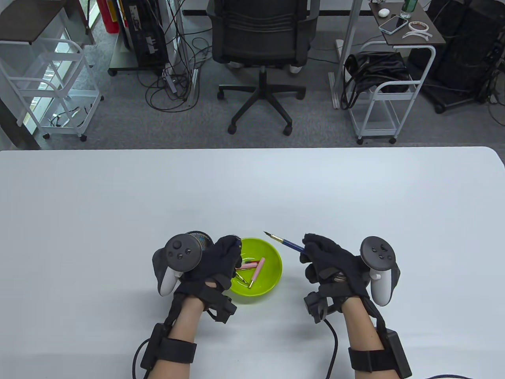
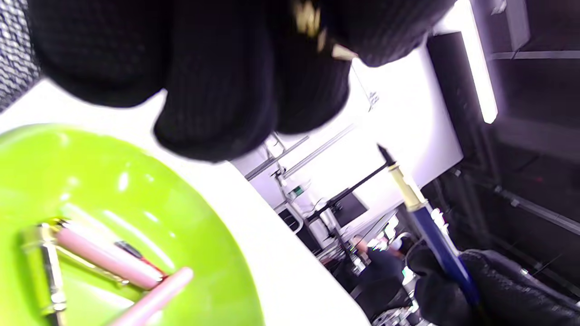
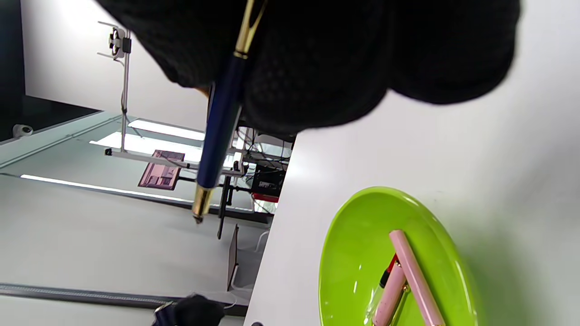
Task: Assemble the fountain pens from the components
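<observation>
Right hand (image 1: pixel 333 262): black sensor glove, fingers curled into a closed grip round the slim dark-blue fountain pen section with gold trim and a dark nib (image 1: pixel 286 242); the pen is lifted off the tabletop, slanting up and to the left in the table view, nib end free and pointing away from the person, just beside the bowl's far right rim. In the right wrist view the blue barrel (image 3: pixel 222 117) runs out from under the gloved fingers, gold end lowest in that view

Left hand (image 1: pixel 215 262): black sensor glove, fingers bent down over the left rim of the bowl; whether this grip has hold of anything cannot be told, though small gold-coloured pieces show at the fingertips (image 2: pixel 217 122) in the left wrist view

Round lime-green plastic bowl (image 1: pixel 272 278): stands on the white tabletop (image 1: pixel 252 189) between the two hands, near the person's edge. Contents: two pale pink pen barrels (image 1: pixel 258 270) lying crossed, gold-trimmed pieces, a small red-and-black part (image 2: pixel 136 253)

Mesh-patterned cylindrical container (image 1: pixel 199 239): just behind the left hand, largely hidden by the tracker

Beyond the tabletop: black office chair (image 1: pixel 260 43), white wire carts, cables on grey floor
</observation>
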Motion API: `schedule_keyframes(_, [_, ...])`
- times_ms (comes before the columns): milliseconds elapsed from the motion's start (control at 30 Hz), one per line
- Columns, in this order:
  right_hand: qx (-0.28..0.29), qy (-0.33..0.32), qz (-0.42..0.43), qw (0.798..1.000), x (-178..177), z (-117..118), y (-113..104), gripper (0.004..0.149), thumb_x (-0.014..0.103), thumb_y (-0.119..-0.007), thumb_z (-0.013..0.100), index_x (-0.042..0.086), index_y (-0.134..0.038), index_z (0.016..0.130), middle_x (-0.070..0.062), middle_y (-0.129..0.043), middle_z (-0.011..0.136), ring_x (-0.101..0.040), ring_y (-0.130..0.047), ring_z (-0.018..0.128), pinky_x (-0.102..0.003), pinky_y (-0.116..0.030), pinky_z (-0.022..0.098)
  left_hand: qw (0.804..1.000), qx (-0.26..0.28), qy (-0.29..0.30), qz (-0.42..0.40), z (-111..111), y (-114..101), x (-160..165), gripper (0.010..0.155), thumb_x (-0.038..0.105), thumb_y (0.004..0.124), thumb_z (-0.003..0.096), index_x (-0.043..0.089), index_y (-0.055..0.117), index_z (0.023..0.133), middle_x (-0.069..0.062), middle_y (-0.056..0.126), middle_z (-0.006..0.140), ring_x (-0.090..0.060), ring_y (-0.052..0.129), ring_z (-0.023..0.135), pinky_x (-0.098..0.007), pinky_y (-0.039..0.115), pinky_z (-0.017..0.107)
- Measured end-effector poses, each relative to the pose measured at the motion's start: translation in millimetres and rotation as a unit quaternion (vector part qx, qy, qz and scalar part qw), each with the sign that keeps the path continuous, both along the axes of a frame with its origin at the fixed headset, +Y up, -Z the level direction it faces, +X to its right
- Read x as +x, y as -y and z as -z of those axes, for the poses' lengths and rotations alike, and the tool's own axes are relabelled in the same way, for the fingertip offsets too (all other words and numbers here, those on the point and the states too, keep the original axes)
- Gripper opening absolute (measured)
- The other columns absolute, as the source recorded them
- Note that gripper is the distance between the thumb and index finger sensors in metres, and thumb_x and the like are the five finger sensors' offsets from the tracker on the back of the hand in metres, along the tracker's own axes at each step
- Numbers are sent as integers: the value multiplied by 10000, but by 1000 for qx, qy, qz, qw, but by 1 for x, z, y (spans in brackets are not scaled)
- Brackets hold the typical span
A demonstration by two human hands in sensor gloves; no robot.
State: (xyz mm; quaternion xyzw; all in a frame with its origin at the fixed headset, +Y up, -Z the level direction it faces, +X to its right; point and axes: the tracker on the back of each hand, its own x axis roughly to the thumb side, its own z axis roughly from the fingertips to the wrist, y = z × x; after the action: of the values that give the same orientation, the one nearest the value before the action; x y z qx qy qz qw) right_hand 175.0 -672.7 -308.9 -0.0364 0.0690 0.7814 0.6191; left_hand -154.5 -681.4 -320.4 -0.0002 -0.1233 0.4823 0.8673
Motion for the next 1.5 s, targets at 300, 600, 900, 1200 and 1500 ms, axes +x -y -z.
schedule_keyframes(300, [35,-35,6,999,-8,-1,-7,430,385,-805,447,123,-897,776,-83,-1004,499,-148,-972,150,-438,-897,208,996,-14,9,-90,-4,7,-7,482,438,653,536,210,745,950,1,856,600,-153,899,416,-496,793,410])
schedule_keyframes(600, [37,-45,1,998,-10,0,-7,428,387,-806,449,119,-902,768,-82,-1004,488,-145,-972,139,-434,-900,201,995,-27,22,-88,-2,12,-5,469,418,643,538,226,727,958,-28,814,651,-183,871,479,-524,757,454])
schedule_keyframes(900, [35,-61,-8,997,-14,0,-5,427,387,-808,449,116,-904,765,-84,-1005,479,-146,-971,134,-435,-899,199,998,-20,33,-58,-3,11,0,471,418,650,539,215,736,955,-27,829,634,-184,882,459,-526,765,439])
schedule_keyframes(1200, [40,-86,-28,995,-22,0,-5,428,386,-811,448,116,-904,767,-86,-1003,483,-149,-971,137,-438,-898,200,995,-28,77,-62,-4,13,9,488,439,656,536,147,756,913,1,857,569,-165,900,402,-514,794,398])
schedule_keyframes(1500, [49,-104,-65,991,-32,-2,-5,429,389,-809,449,119,-901,770,-75,-1005,476,-146,-970,134,-436,-899,199,992,-46,103,-61,-5,17,16,491,443,641,537,126,763,892,18,866,527,-152,906,363,-502,809,368])
